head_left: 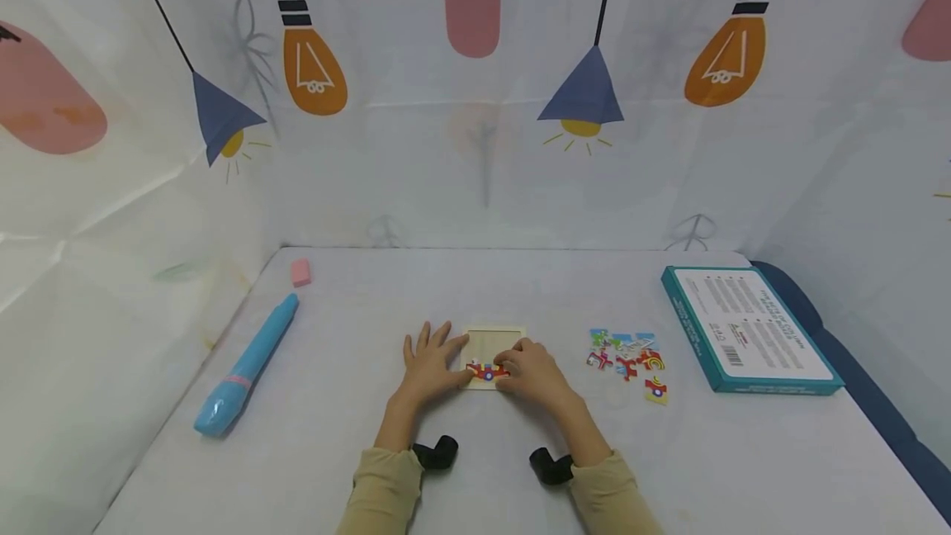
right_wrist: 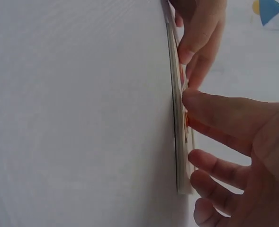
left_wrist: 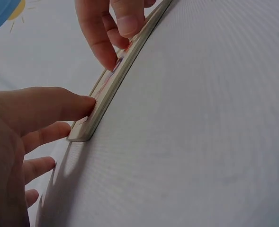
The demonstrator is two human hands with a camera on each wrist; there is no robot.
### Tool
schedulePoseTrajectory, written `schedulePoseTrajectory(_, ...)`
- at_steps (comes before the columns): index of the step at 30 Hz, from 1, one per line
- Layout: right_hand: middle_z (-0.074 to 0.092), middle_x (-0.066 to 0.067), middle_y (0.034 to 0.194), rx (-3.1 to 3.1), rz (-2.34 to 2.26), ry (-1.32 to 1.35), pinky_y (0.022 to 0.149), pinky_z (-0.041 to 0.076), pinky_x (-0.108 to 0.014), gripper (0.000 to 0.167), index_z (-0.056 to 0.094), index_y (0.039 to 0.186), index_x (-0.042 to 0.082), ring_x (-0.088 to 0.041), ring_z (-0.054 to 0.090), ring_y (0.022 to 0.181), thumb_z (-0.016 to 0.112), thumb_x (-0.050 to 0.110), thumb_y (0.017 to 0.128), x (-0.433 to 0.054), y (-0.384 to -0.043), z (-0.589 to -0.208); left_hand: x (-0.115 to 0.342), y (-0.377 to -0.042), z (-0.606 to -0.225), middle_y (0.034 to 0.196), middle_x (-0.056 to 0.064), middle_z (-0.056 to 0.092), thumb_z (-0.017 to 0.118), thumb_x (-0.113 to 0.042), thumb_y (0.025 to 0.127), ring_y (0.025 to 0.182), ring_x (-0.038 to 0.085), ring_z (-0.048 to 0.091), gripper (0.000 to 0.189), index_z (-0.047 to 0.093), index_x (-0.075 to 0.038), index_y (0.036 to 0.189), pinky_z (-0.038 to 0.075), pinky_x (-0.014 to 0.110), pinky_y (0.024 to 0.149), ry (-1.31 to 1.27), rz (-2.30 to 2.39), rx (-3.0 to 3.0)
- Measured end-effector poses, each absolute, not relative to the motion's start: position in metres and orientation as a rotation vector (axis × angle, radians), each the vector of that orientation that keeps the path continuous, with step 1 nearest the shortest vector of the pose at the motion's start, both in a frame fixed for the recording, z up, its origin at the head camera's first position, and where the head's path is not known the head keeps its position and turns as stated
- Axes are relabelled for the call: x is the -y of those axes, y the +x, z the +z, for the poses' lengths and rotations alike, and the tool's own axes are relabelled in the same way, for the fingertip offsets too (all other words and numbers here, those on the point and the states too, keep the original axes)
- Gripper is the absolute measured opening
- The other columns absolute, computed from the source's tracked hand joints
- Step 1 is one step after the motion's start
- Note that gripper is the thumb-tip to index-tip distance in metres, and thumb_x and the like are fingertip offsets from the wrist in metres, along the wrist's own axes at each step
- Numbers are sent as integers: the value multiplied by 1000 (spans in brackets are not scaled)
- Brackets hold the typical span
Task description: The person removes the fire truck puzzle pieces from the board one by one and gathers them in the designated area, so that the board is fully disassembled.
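In the head view a small wooden puzzle tray [head_left: 494, 343] lies between both hands, with brightly printed puzzle pieces [head_left: 486, 371] along its near side. My left hand [head_left: 431, 366] is spread at the tray's left side. Its thumb [left_wrist: 77, 107] presses on the near left corner and the index fingertip touches the left edge. My right hand [head_left: 537, 374] reaches over the tray's right side, its thumb [right_wrist: 210, 106] and bent index finger pinching a puzzle piece at the near right. That piece is mostly hidden by the fingers.
Several loose puzzle pieces [head_left: 626, 353] lie to the right of the tray. Farther right is a teal-edged box [head_left: 750, 329]. On the left are a blue pen-shaped object [head_left: 248, 366] and a pink block [head_left: 300, 272]. A printed curtain [head_left: 416, 147] hangs behind the table.
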State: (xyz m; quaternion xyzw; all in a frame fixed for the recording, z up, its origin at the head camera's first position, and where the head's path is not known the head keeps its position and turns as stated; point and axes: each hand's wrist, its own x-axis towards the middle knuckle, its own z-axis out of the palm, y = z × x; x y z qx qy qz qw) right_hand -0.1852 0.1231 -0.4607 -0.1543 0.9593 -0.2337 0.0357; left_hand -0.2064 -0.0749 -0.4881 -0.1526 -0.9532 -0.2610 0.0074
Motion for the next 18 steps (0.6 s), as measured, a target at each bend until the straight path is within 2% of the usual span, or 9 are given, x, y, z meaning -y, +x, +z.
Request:
schedulePoseTrajectory(4,51,-4,89,-2943,-771,-465,69,41,-37,23,67,91,13,-20,48,80,78,17,72,-120,-185,-461,74,-207,-488,144,14,36,67,-43,72,137,44,14,62,56,-18,129,2,66,103,-474,-790,2988)
schedulePoseTrajectory(10,52,0,79,-2909,-904,-490,65,40,-32,27,57,86,12,-16,46,72,77,5,69,-119,-187,-463,74,-207,-489,144,15,37,68,-42,72,136,44,14,62,57,-17,128,3,66,102,-485,-799,2981)
schedulePoseTrajectory(18,59,2,75,-2887,-1061,-492,61,43,-27,20,56,83,12,-11,54,69,72,4,74,-121,-184,-464,75,-206,-490,144,15,37,68,-42,72,136,45,15,62,57,-17,127,3,66,102,-486,-807,2965)
